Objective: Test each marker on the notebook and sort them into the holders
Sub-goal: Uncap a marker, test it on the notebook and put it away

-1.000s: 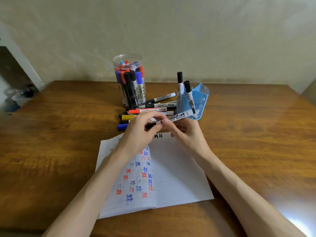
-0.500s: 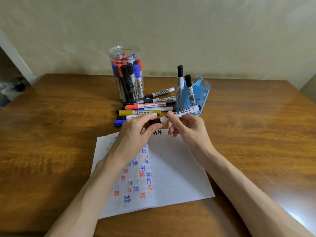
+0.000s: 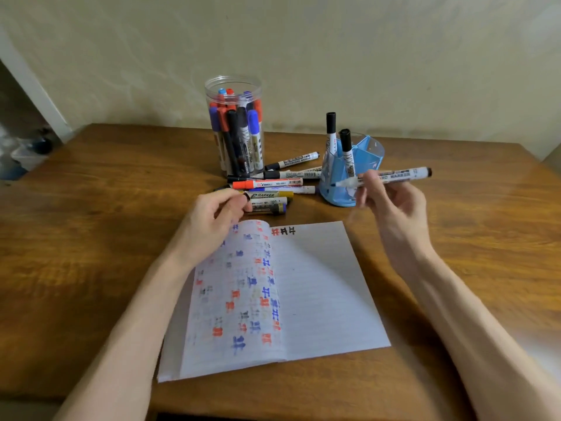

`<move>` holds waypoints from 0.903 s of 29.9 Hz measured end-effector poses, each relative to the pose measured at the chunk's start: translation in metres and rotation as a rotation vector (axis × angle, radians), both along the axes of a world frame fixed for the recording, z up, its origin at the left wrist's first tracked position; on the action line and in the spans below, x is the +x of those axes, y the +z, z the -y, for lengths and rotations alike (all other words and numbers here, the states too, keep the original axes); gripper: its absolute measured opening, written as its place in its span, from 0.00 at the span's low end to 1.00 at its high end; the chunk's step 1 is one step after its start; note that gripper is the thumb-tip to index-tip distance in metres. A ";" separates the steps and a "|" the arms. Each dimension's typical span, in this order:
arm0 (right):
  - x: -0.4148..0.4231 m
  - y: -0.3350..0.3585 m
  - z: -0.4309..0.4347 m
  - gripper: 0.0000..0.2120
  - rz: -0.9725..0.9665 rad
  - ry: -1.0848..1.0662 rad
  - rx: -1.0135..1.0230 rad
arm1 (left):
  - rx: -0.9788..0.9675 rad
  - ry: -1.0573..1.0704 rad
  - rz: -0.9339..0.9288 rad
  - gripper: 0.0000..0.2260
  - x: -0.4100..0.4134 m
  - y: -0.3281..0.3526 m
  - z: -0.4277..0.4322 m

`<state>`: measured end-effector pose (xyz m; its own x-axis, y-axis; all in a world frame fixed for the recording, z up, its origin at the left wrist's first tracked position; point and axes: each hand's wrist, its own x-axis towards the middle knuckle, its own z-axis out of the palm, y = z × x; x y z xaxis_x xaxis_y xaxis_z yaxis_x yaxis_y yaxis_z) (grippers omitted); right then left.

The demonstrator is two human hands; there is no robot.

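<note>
1. The marker (image 3: 391,177), gripped level by the right hand (image 3: 391,205) just in front of the blue holder (image 3: 370,153) toward the table's (image 3: 91,208) far edge, seems uncapped and could smear the fingers.
2. The left hand (image 3: 212,220) pinches a small dark piece, likely the cap (image 3: 246,197). If dropped, it could roll among the loose markers (image 3: 267,183).
3. The marker has a white printed barrel, a dark rear end and a pale tip.

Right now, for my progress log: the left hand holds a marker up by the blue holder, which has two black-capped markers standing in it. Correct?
Wrong hand. In the head view the right hand holds the marker up by the blue holder, which has two black-capped markers standing in it.
</note>
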<state>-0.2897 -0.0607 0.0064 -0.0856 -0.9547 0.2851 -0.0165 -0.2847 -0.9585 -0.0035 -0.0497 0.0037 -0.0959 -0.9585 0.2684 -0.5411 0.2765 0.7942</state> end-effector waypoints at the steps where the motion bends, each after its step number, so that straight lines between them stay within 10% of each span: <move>1: -0.002 0.000 0.002 0.15 -0.002 0.000 0.017 | -0.011 0.010 -0.021 0.10 0.003 0.001 0.001; 27: 0.042 -0.033 0.011 0.02 -0.422 -0.023 0.050 | -0.120 -0.007 0.192 0.12 -0.022 -0.017 -0.002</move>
